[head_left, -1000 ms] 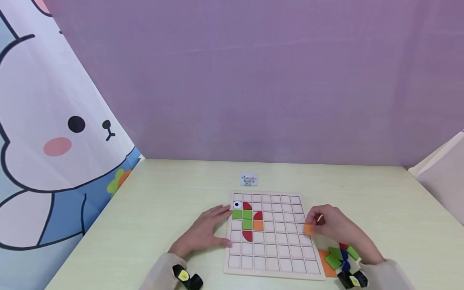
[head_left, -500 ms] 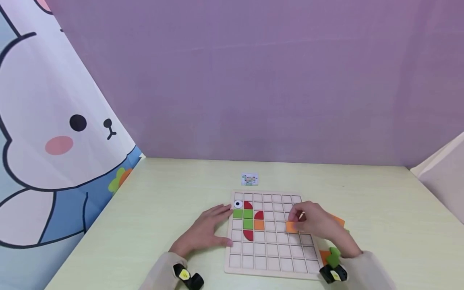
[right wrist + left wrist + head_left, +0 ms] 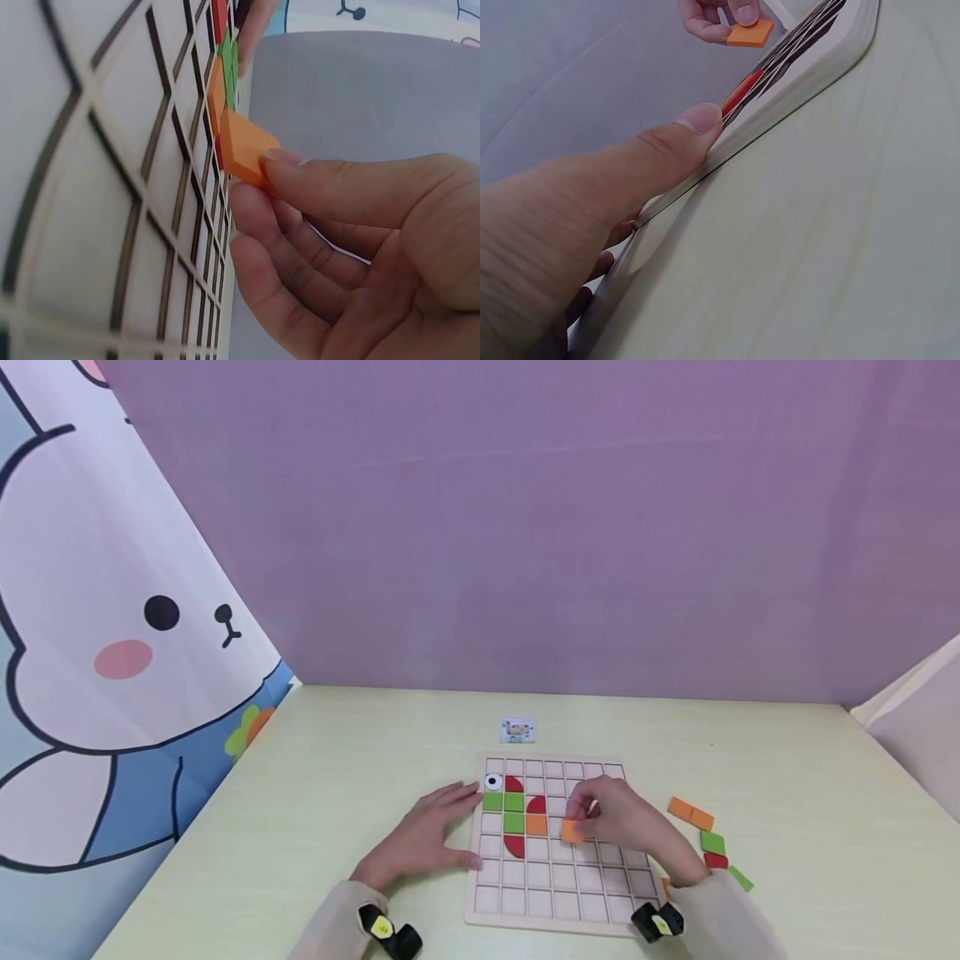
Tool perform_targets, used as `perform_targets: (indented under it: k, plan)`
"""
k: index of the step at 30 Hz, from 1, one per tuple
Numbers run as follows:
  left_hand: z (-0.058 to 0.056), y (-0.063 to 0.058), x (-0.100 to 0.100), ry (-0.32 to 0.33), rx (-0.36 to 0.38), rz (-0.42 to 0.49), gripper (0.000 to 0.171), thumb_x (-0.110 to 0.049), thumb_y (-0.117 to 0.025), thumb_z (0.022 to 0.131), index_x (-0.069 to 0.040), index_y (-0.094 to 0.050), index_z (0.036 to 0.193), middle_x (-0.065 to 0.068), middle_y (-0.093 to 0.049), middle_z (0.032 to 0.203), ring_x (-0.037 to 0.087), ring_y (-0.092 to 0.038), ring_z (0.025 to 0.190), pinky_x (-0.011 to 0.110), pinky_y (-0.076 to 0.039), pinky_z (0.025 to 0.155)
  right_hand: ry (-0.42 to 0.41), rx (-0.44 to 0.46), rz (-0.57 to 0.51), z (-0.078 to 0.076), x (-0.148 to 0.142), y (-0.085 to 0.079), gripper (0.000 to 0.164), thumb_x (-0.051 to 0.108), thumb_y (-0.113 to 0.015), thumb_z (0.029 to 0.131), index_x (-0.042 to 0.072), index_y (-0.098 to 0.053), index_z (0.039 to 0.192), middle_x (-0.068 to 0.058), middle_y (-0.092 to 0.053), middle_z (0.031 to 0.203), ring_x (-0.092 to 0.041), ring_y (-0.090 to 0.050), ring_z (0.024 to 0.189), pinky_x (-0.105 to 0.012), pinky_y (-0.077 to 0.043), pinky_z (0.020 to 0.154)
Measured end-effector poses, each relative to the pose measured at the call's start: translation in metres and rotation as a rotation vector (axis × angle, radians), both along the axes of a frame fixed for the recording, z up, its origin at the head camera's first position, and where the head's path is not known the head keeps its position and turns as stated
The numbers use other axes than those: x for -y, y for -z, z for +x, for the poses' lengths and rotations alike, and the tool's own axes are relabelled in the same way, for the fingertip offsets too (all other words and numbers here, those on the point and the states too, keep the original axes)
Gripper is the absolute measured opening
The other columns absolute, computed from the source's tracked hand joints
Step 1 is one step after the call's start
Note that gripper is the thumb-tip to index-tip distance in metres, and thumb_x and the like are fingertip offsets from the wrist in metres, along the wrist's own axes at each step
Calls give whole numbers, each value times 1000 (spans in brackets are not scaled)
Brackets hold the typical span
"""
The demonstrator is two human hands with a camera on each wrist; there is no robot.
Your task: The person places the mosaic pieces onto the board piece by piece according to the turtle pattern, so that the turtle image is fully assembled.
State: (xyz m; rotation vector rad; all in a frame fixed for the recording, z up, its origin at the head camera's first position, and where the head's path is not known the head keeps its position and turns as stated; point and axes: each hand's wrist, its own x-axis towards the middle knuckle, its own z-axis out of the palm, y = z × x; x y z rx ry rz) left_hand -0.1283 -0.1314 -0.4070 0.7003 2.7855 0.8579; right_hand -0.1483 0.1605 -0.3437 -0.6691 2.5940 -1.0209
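Observation:
A square orange tile (image 3: pixel 572 832) is pinched between thumb and fingers of my right hand (image 3: pixel 617 817), close over the middle of the white grid board (image 3: pixel 472 893). In the right wrist view, the orange tile (image 3: pixel 249 148) is tilted, its far edge overlapping the grid. My left hand (image 3: pixel 423 837) rests along the board's left edge, fingers extended and thumb spread, touching the rim. Set in the board's upper left are a round eye tile (image 3: pixel 492 782), several green squares (image 3: pixel 513 822), an orange square (image 3: pixel 536 825) and rounded red pieces (image 3: pixel 513 846).
Loose tiles lie right of the board: two orange squares (image 3: pixel 691 814), a green tile (image 3: pixel 712 842), a red piece (image 3: pixel 716 861) and another green tile (image 3: pixel 741 877). A small picture card (image 3: pixel 517 730) lies beyond the board. Behind the table stands a purple partition (image 3: pixel 525 543).
My right hand has carried the orange tile leftward from the board's right edge to over its middle, uncovering loose tiles at the right. The left hand stays in place.

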Motion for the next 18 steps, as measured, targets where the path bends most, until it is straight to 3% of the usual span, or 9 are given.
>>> perform_targets:
  k: [11, 18]
  plan:
    - [-1, -1, 2, 7, -5, -14, 94, -65, -68, 72, -17, -38, 147, -1, -29, 156, 29, -22, 145, 56, -21, 115, -58, 9, -43, 1, 28, 2, 17, -8, -69, 75, 6, -62, 77, 0, -58, 74, -14, -50, 70, -21, -44, 60]
    - [-2, 1, 2, 20, -18, 9, 93, -63, -70, 72, -16, -39, 146, 0, -30, 156, 30, -24, 145, 57, -21, 115, -50, 44, -34, 2, 39, 7, 17, -8, -70, 75, 7, -63, 78, 1, -60, 76, -14, -51, 72, -23, -45, 63]
